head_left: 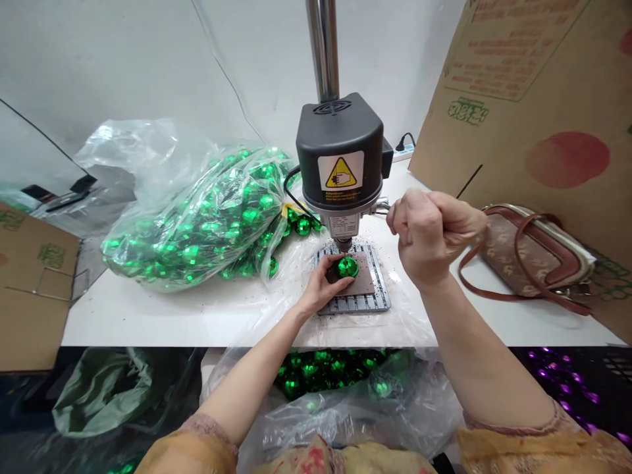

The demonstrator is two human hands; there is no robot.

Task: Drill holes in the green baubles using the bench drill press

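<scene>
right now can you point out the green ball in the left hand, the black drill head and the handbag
Green ball (pixel 348 266): head view, middle of its faceted surface.
Black drill head (pixel 340 141): head view, front of its housing.
Handbag (pixel 506 255): head view, its patterned side.

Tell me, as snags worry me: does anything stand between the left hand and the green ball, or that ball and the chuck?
Nothing visible: the left hand holds the green ball, with the chuck just above.
</scene>
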